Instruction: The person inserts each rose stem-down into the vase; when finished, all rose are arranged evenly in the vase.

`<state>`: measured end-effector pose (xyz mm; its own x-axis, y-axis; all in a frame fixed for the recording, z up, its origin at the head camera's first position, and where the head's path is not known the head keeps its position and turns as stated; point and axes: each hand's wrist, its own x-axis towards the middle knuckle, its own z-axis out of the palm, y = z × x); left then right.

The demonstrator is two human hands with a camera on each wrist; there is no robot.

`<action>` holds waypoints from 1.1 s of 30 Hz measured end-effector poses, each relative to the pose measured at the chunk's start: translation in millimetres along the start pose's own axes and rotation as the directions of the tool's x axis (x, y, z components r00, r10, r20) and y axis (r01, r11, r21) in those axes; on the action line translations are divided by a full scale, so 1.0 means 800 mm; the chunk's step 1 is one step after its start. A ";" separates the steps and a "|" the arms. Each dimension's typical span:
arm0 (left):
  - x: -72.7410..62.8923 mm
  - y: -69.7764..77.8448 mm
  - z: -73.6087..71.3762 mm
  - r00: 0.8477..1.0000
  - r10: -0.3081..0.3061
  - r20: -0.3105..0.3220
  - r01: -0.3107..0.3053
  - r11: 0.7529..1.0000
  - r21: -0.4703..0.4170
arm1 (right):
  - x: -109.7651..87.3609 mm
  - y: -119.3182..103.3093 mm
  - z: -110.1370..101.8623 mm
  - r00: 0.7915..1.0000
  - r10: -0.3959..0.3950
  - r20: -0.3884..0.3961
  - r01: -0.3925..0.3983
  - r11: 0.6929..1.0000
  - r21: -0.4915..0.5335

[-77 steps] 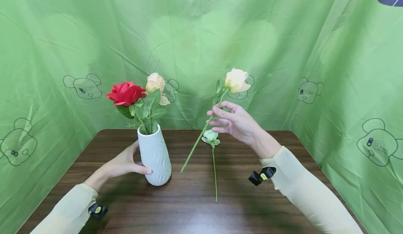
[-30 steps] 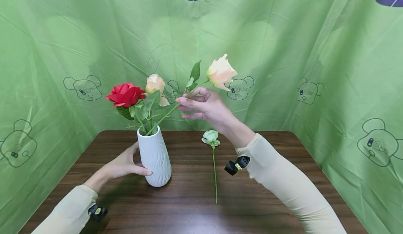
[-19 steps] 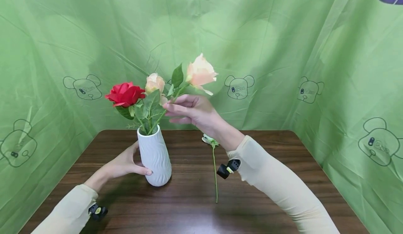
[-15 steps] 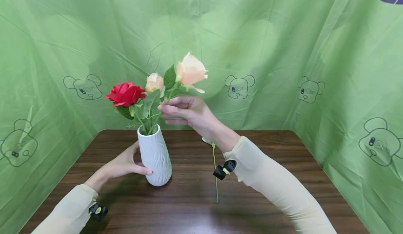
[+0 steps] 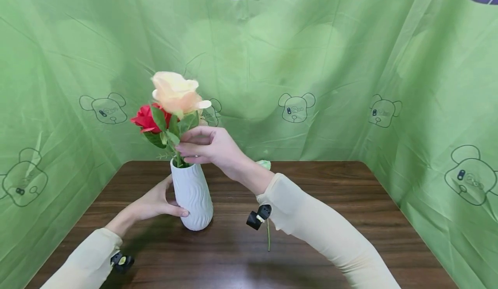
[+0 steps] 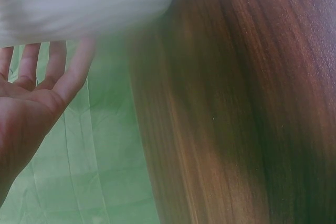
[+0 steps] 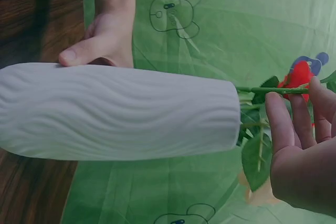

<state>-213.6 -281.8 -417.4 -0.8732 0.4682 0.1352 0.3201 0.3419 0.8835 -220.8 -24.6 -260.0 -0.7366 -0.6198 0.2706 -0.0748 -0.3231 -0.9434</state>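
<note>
My left hand (image 5: 153,200) holds the white, wavy-ribbed vase (image 5: 192,198) low on its side, thumb in front and fingers behind. The vase stands on the table. My right hand (image 5: 214,150) pinches the green stem of a peach rose (image 5: 175,92) just above the vase mouth. In the right wrist view that stem (image 7: 273,90) reaches the vase rim; its lower end is hidden inside. A red rose (image 5: 145,118) stands in the vase, partly covered by the held rose. Another peach rose (image 7: 254,190), with leaves, is mostly hidden behind in the head view.
A pale green rose (image 5: 264,164) lies on the dark wooden table (image 5: 229,254) to the right, its stem partly behind my right forearm. Green cloth (image 5: 249,64) with bear drawings hangs around the table's back and sides.
My right hand has carried the peach rose leftward to the vase. Its stem has gone into the mouth and swung more upright, the bloom now before the red rose. The left hand stays put.
</note>
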 end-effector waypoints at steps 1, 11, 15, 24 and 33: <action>0.000 0.000 0.001 1.000 -0.006 0.006 0.006 1.000 -0.025 | 0.001 0.002 0.002 1.000 -0.002 -0.003 0.002 1.000 -0.007; 0.000 0.001 0.003 1.000 -0.027 0.002 0.027 0.999 -0.046 | 0.004 0.014 0.009 0.997 -0.079 0.008 0.079 0.979 -0.188; -0.001 0.000 0.003 0.999 -0.045 -0.003 0.045 0.998 -0.033 | 0.004 0.017 0.006 0.997 -0.075 -0.021 0.069 0.974 -0.214; 0.000 0.001 -0.002 0.999 -0.047 -0.013 0.047 0.998 0.039 | 0.000 0.011 -0.002 0.992 0.032 -0.123 -0.054 0.983 -0.177; -0.001 0.001 -0.004 1.000 -0.025 -0.014 0.026 0.995 0.094 | -0.008 0.007 -0.029 0.994 0.056 -0.092 -0.070 0.984 -0.163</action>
<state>-214.1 -284.6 -415.1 -0.8861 0.4478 0.1197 0.3305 0.4293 0.8406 -231.8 -6.1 -271.3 -0.7982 -0.5686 0.1990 -0.1313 -0.1582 -0.9786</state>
